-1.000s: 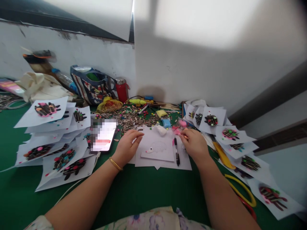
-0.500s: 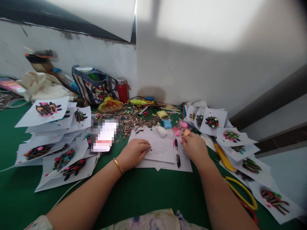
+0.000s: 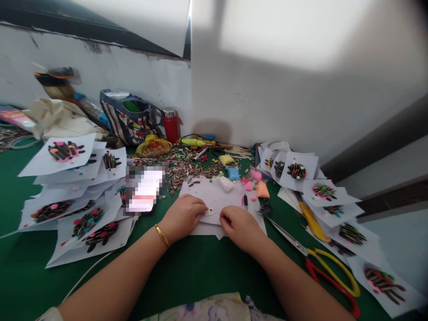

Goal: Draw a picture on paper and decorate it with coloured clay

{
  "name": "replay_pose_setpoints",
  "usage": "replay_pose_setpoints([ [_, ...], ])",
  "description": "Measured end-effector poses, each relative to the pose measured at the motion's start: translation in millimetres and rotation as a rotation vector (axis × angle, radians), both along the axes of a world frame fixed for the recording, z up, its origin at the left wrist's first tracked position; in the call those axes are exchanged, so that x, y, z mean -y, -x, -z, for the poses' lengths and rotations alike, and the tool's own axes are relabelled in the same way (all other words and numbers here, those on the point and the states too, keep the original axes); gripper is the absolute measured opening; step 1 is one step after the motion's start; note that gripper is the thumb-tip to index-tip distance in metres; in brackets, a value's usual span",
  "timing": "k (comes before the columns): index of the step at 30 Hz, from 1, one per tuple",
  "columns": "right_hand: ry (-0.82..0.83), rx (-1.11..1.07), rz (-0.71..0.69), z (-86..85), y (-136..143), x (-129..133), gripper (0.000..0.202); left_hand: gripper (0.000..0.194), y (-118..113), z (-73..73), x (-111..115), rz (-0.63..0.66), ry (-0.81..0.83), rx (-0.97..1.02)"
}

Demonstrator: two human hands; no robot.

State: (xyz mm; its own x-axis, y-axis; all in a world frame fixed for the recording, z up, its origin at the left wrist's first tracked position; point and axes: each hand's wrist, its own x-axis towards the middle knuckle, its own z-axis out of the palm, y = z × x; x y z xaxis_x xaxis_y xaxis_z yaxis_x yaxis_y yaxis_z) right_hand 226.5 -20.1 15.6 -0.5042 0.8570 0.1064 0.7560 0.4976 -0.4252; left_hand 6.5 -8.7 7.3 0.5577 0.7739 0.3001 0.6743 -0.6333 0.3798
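White paper (image 3: 197, 189) with a faint outline drawing (image 3: 220, 203) lies before me on the green tabletop. At its left side my left hand (image 3: 185, 215) rests with fingers stretched over the sheet, close to a small white piece with a black dot (image 3: 210, 210). Over the drawing's lower right, my right hand (image 3: 241, 225) is closed with curled fingers; whatever they hold is hidden. Beyond it lie a black pen (image 3: 245, 202), partly covered by the hand, an orange clay lump (image 3: 262, 190), pink clay (image 3: 256, 174), white clay (image 3: 226, 183) and blue clay (image 3: 232, 173).
Sunflower seeds (image 3: 187, 167) are scattered behind the paper. Scissors (image 3: 301, 248) with red and yellow handles lie at right. Papers with seed figures are stacked at left (image 3: 63, 167) and right (image 3: 334, 191). A phone (image 3: 143, 191), a red flask (image 3: 171, 125) and a bag (image 3: 130, 120) stand around.
My right hand has moved left and toward me, from the orange clay to the drawing, uncovering the clay and the scissors' blades. My left hand has stayed nearly in place.
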Motion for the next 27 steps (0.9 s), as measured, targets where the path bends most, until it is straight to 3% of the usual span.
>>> replay_pose_setpoints([
  [3, 0.081, 0.07, -0.042, -1.7, -0.5, 2.5, 0.009, 0.026, -2.0, -1.1, 1.5, -0.036, 0.013, -0.023],
  [6, 0.144, 0.113, -0.079, -2.5, -4.2, 1.0, 0.019, 0.024, -1.9, -1.1, 1.1, -0.065, 0.013, -0.012],
  [12, 0.165, 0.155, -0.115, -1.8, -6.4, -2.5, 0.016, 0.075, 1.4, 2.6, -1.6, -0.033, 0.056, -0.046],
  [18, 0.18, 0.187, -0.104, -5.6, -11.9, -7.0, 0.017, 0.085, 1.1, 5.2, -0.9, -0.07, 0.13, -0.09],
  [21, 0.182, 0.24, -0.032, -12.9, -23.3, -13.4, 0.017, 0.084, 0.4, 5.0, -0.8, -0.07, 0.144, -0.095],
  [27, 0.02, 0.343, 0.247, -22.3, -48.9, -29.0, 0.018, 0.084, 1.6, 3.7, -1.9, -0.075, 0.158, -0.1],
])
